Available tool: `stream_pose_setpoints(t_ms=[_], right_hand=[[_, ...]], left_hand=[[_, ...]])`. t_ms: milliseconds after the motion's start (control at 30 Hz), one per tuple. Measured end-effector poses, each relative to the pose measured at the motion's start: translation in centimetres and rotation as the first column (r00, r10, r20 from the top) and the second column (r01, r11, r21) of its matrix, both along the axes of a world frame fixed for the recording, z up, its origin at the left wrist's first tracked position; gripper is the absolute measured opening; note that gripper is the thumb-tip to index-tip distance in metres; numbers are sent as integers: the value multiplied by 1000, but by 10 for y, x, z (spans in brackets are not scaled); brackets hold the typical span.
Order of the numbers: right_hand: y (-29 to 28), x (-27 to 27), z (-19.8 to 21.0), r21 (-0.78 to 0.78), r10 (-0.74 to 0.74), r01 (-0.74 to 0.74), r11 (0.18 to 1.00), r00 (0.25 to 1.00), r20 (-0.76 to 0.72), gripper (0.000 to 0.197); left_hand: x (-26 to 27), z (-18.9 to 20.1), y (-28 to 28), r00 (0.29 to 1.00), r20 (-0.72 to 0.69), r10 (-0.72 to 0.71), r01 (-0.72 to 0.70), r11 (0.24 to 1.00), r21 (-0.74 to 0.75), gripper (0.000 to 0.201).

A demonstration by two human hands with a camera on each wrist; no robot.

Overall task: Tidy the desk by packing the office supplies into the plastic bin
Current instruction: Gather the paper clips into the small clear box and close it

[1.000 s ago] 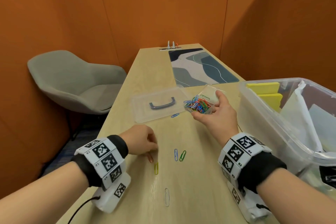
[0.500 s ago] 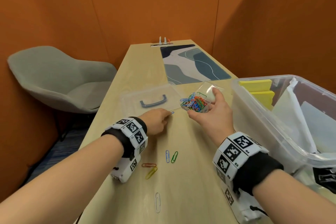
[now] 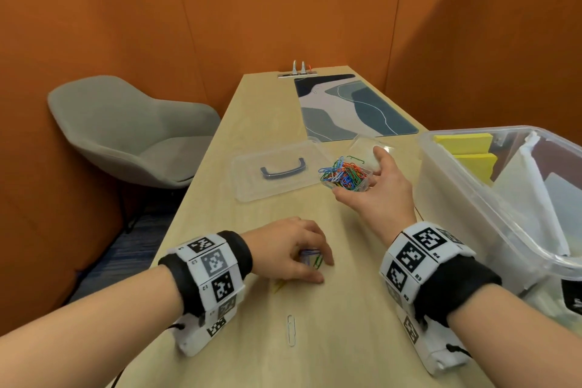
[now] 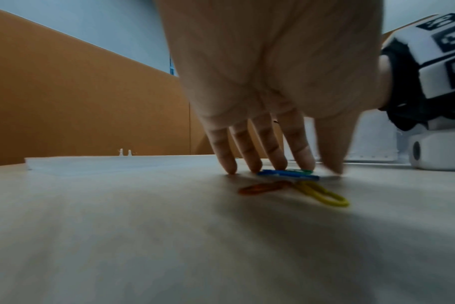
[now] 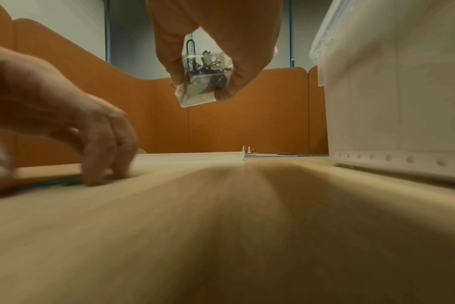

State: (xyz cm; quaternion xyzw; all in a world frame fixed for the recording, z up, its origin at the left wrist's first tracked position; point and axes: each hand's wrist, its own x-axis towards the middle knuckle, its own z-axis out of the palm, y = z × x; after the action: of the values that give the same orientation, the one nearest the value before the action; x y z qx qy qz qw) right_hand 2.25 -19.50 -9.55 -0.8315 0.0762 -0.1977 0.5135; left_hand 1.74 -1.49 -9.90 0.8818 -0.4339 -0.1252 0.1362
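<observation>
While the right hand (image 3: pixel 376 190) grasps a small clear box (image 3: pixel 352 178) heaped with colored paper clips above the desk (image 3: pixel 340 318), the head view shows the left hand (image 3: pixel 291 250) lowered over a blue clip (image 3: pixel 309 252) and a green clip (image 3: pixel 318 261) nearer the person than that box. A white clip (image 3: pixel 291 330) lies alone on the wood, nearer still. A flat clear lid with a dark handle (image 3: pixel 277 175) rests just left of the box, and the plastic bin (image 3: pixel 491 208) stands to its right, holding yellow pads and white paper.

From the left wrist, the fingertips (image 4: pixel 303 162) press down on the desk, with the blue clip (image 4: pixel 286 174) and green clip (image 4: pixel 305 170) beneath them; the fingers are fairly straight and not clenched, and whether they pinch a clip cannot be told. An orange clip (image 4: pixel 262 188) and a yellow clip (image 4: pixel 322 196) lie loose just on the near side.

From the right wrist, thumb and fingers (image 5: pixel 174 59) clamp the box (image 5: pixel 204 82) in the air beside the bin wall (image 5: pixel 392 102), the left hand (image 5: pixel 65 123) blurred on the desk.
</observation>
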Motion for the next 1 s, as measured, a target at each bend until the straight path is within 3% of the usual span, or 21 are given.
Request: stream_pose_setpoints(t_ms=[200,300,400,667,867,1000], right_hand=[[3,-5,4,54,47,-48,997,999,19,97],[7,-9,8,122,123,-125,985,992,19,95],[10,-11,9,169,171,-172,970,985,22,97],[12,-16,13,214,281,-272,938,960,-14,93],[13,-15,9,273,357,-330,904,933,-52,92],[13,-16,9,283,371,-341,896,927,-57,91]], left_hand=[[-11,-3,35,989,-96,109,-118,988,-97,13],[-16,-1,50,974,-57,218,-224,966,-132,34],[-21,-1,58,952,-66,297,-301,952,-51,60],[-18,1,56,917,-185,353,-371,926,-73,24],[-12,3,45,919,-169,355,-358,934,14,16],[-12,2,39,930,-87,358,-358,934,23,21]])
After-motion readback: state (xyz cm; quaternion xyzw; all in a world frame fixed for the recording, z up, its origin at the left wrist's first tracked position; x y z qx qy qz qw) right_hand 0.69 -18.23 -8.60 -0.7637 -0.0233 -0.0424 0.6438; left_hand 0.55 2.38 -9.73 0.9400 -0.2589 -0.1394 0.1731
